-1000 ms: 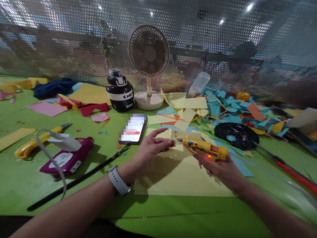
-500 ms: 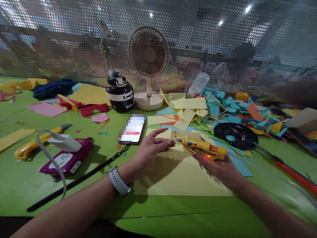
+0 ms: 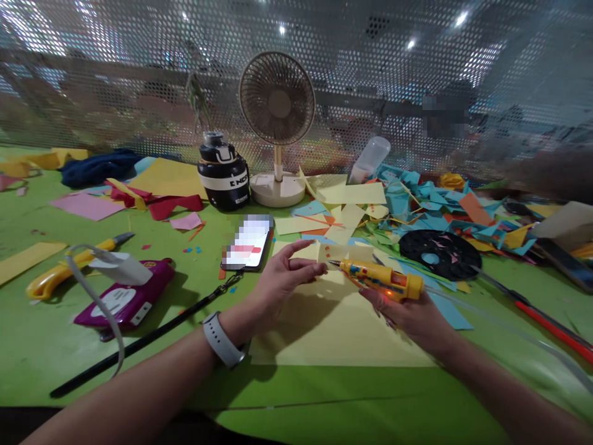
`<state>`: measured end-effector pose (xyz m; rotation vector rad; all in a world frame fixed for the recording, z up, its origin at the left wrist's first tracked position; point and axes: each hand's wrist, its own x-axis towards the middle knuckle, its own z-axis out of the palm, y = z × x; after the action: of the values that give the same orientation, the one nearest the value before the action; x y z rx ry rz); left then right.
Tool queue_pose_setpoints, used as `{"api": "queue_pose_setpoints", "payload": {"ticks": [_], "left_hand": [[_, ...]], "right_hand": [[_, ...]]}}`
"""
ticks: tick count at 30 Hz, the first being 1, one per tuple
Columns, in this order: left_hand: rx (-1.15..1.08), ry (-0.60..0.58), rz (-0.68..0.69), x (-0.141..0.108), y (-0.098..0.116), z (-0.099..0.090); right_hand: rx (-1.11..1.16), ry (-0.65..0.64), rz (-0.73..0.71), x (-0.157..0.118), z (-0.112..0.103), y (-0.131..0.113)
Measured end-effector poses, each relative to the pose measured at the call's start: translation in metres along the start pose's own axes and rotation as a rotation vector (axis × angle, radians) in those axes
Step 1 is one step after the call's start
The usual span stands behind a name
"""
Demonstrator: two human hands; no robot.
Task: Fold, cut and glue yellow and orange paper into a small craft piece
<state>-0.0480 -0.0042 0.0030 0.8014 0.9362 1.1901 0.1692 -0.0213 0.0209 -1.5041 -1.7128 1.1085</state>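
A yellow hot glue gun (image 3: 382, 278) with an orange light glowing on its side is in my right hand (image 3: 405, 312), fingers wrapped round its body. A clear glue stick (image 3: 482, 308) trails from its back end. Its metal nozzle points left, close to my left fingertips. My left hand (image 3: 290, 275), above a grey watch strap, pinches the left end of a small pale yellow paper strip (image 3: 349, 253) with orange marks. Below both hands a large pale yellow paper sheet (image 3: 352, 334) lies flat, shaded by my left hand.
A lit phone (image 3: 248, 244), a black jug (image 3: 225, 176) and a fan (image 3: 278, 185) stand ahead. Left are a purple power strip (image 3: 152, 281) and a yellow-handled cutter (image 3: 69, 266). Blue paper scraps (image 3: 407, 198) pile up behind a black disc (image 3: 440, 256) at the right.
Almost nothing differs. Both hands, the glue gun and the paper strip hold their places; only the camera view has shifted very slightly.
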Motion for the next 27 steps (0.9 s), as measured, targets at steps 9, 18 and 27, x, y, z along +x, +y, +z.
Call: {"api": "queue_pose_setpoints", "payload": {"ticks": [9,18,27], "left_hand": [[0.031,-0.012,0.031,0.0015,-0.0035,-0.0029],[0.058,0.001,0.052,-0.0019,-0.0003,0.0007],[0.135,0.014,0.121,-0.0044,0.0014,0.0032]], "right_hand": [[0.015,-0.009,0.001,-0.0007,-0.0003,0.0013],[-0.068,0.012,-0.034,-0.0018,-0.0003,0.0033],[-0.118,-0.009,-0.15,-0.0029,-0.0011,0.0008]]}}
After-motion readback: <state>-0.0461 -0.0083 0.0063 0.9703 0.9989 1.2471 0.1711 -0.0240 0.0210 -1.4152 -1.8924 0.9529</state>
